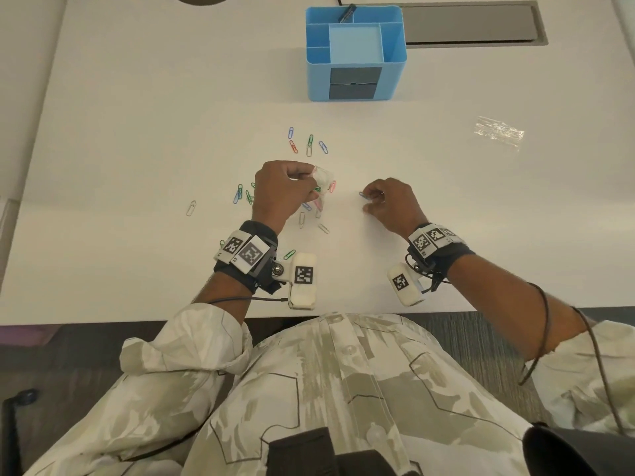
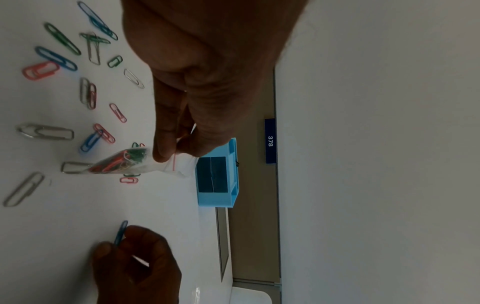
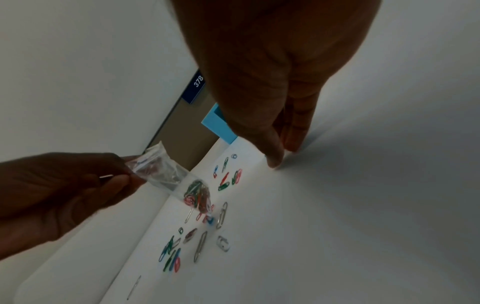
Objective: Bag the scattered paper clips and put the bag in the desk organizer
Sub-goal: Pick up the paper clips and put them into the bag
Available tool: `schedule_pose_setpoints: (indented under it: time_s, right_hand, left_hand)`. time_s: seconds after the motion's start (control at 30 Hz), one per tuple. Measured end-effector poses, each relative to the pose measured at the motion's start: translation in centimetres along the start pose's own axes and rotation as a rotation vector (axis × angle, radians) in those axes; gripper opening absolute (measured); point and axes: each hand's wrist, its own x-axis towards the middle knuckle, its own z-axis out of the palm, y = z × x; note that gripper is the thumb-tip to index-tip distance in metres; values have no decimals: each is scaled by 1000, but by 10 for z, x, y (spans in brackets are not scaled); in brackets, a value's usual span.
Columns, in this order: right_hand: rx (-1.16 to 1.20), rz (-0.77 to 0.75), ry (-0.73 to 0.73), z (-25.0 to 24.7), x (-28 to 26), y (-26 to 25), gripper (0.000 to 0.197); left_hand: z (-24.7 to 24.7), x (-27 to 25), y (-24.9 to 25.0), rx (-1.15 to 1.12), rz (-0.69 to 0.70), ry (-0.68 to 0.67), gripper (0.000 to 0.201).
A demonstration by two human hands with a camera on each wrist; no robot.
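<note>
My left hand (image 1: 309, 180) pinches the mouth of a small clear zip bag (image 2: 124, 162), whose lower end holds several coloured paper clips and hangs just above the white table. My right hand (image 1: 367, 201), to the right of the bag, pinches one blue paper clip (image 2: 120, 232) at the table surface. Loose clips (image 1: 309, 146) lie beyond the left hand, more clips (image 1: 240, 195) lie to its left and under it, and a silver clip (image 1: 191, 207) sits apart at the far left. The blue desk organizer (image 1: 318, 80) stands at the back, centre.
A second piece of clear plastic (image 1: 500, 132) lies on the table at the right. A grey recessed panel (image 1: 470, 25) runs behind the organizer. A dark object (image 1: 347, 12) leans in the organizer's back compartment. The table's front edge is close to my body.
</note>
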Motion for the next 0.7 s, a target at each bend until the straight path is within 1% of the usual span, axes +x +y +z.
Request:
schedule_pose_setpoints:
  time_s: [0.13, 0.33, 0.37, 0.47, 0.53, 0.6, 0.7]
  right_hand:
    - [11, -48, 34, 14, 11, -17, 21]
    - [66, -77, 63, 34, 35, -42, 23]
    - [77, -70, 65, 36, 38, -44, 24]
    - [60, -44, 50, 41, 42, -48, 47]
    - [33, -40, 55, 45, 44, -52, 52]
    - [21, -50, 65, 49, 44, -57, 46]
    - [-15, -98, 61, 53, 41, -62, 27]
  left_hand:
    - [-6, -2, -5, 12, -38, 13, 24]
    - [-14, -5, -7, 3, -57, 36, 26]
    - [-16, -5, -7, 5, -61, 40, 26]
    - [-22, -4, -10, 9, -75, 53, 24]
    - [-25, -4, -13, 9, -87, 60, 22]
    - [-28, -6, -15, 9, -93, 65, 22]
    - [-31, -7, -16, 15, -79, 67, 22]
